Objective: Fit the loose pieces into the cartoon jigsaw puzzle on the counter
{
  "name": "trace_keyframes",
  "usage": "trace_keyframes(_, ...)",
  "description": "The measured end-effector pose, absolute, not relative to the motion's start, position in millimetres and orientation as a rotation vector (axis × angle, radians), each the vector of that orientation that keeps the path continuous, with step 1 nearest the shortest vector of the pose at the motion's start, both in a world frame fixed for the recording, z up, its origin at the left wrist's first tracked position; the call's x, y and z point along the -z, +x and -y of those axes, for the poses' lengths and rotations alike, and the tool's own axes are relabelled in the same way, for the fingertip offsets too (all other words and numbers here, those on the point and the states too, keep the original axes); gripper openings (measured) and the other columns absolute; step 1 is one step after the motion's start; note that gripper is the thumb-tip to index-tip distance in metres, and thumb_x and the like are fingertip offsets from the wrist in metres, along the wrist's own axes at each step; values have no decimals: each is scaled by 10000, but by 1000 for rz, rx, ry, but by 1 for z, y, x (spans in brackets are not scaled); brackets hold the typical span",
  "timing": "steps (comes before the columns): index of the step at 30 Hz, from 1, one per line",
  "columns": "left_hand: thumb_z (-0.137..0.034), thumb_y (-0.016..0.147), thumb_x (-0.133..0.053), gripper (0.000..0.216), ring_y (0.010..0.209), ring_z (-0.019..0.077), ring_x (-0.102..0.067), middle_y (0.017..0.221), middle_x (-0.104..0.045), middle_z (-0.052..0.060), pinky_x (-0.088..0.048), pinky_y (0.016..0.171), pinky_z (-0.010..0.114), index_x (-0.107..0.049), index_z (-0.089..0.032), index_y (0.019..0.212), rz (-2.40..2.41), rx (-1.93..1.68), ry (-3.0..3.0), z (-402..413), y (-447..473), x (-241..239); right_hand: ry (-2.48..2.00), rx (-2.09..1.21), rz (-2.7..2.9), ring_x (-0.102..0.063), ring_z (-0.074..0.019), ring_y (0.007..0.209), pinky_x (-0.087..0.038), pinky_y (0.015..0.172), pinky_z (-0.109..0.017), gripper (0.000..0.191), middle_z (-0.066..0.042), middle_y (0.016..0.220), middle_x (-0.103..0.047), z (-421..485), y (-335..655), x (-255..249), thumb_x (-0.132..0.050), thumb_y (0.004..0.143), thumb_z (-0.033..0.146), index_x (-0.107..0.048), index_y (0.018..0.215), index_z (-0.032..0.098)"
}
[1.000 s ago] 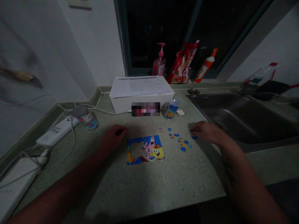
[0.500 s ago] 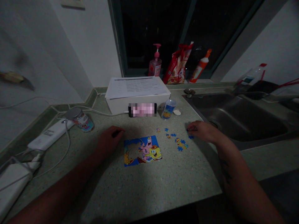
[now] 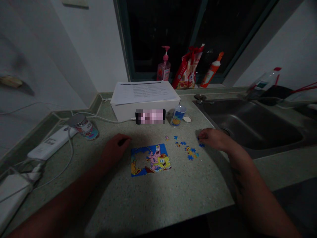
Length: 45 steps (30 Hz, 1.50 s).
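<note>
A partly assembled cartoon jigsaw puzzle (image 3: 162,162) lies flat on the counter, with a bare gap in its left half. Just beyond its upper left corner rests my left hand (image 3: 118,145), fingers curled in and thumb against them; no object shows in it. Loose puzzle pieces (image 3: 190,152) are scattered to the right of the picture. My right hand (image 3: 210,138) is at the right end of these pieces, its fingertips pinched on a small dark blue puzzle piece (image 3: 198,138), mostly hidden. Another blue piece (image 3: 201,145) lies just below those fingers.
Behind the pieces stand a blue cylindrical tin (image 3: 177,116), its round lid (image 3: 187,119) and a phone (image 3: 150,116) leaning on a white box (image 3: 146,107). A jar (image 3: 85,127), power bank (image 3: 51,143) and cables are left. The sink (image 3: 257,129) borders the right side.
</note>
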State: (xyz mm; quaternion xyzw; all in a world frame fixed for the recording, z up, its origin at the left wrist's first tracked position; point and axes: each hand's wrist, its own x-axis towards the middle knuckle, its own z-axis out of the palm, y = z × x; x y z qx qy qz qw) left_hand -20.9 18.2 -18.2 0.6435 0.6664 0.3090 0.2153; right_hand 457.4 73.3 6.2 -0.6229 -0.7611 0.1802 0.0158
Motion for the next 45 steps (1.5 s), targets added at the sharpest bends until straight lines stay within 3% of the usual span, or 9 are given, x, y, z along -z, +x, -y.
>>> trace_keyframes(12,-425,872,-591,263,902,277,-740,970,-808,77,-588,877,429,-779,-248,918,-1838,-855,1796,-19,-21,18,-1880,-609,2292,-740,-209,771,-548,701,-305,61,-36,856,-788,-72,454,-12,-707,817,273,-720,864,235)
trace_keyframes(18,-418,868,-600,247,885,280,-740,950,-803,70,-589,866,429,-777,-251,911,-1849,-861,1796,-18,-20,16,-1642,-880,2141,-758,-224,845,-594,797,-346,194,-69,921,-794,-67,439,-19,-627,871,397,-701,916,224)
trace_keyframes(25,-412,891,-599,252,902,258,-737,981,-803,68,-586,876,401,-771,-237,947,-1837,-880,1823,-14,-17,17,-1422,-1055,2041,-748,-231,921,-608,849,-365,250,-66,1010,-800,-53,394,-25,-666,900,429,-744,1033,233)
trace_keyframes(31,-359,909,-592,212,921,269,-725,976,-777,76,-594,893,435,-770,-245,932,-1611,-909,1967,6,1,9,-1147,-1155,2064,-710,-203,883,-568,818,-352,160,-39,982,-785,-38,336,-19,-668,886,314,-771,992,255)
trace_keyframes(39,-388,951,-601,233,967,290,-712,995,-768,110,-581,917,470,-780,-240,936,-1381,-930,2012,28,20,-3,-1049,-1260,1981,-609,-164,701,-489,664,-312,140,-8,815,-714,-25,268,-12,-669,872,246,-759,979,235)
trace_keyframes(45,-377,954,-633,198,949,264,-712,998,-763,102,-565,886,422,-773,-239,969,-1288,-890,2017,34,24,0,-1059,-1320,1833,-614,-175,691,-492,637,-315,113,1,812,-712,-6,245,10,-701,902,327,-735,993,269)
